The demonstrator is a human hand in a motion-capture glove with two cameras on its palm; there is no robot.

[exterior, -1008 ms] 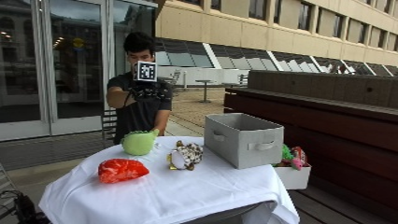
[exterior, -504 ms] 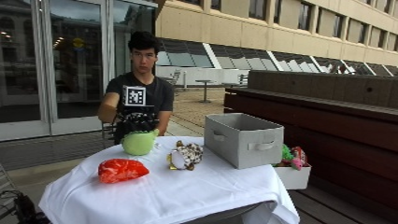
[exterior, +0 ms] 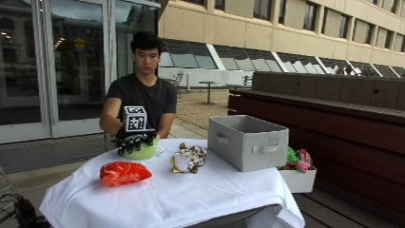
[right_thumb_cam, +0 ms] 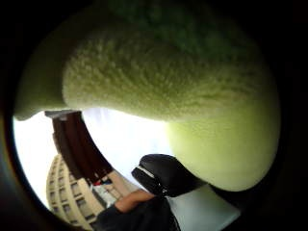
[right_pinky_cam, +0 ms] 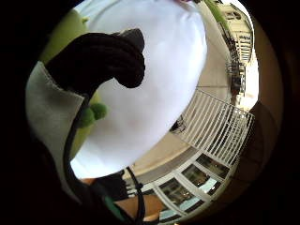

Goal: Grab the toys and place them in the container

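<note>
Outside view: green plush toy (exterior: 143, 151) is being mostly hidden under the gloved right hand (exterior: 133, 141), fingers draped down and curled over its top; actual grip cannot be confirmed. Thumb-side palm view is being filled by green fuzz (right_thumb_cam: 168, 82). Toy is sitting on the white tablecloth (exterior: 190, 194) at 10 o'clock. Red toy (exterior: 124, 173) is lying at 8 o'clock, spotted toy (exterior: 188, 158) mid-table, grey container (exterior: 248, 142) at 2 o'clock, well apart.

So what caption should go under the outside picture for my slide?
Black-gloved right hand rests on the fuzzy green plush toy, beside the red toy and grey fabric container.
</note>
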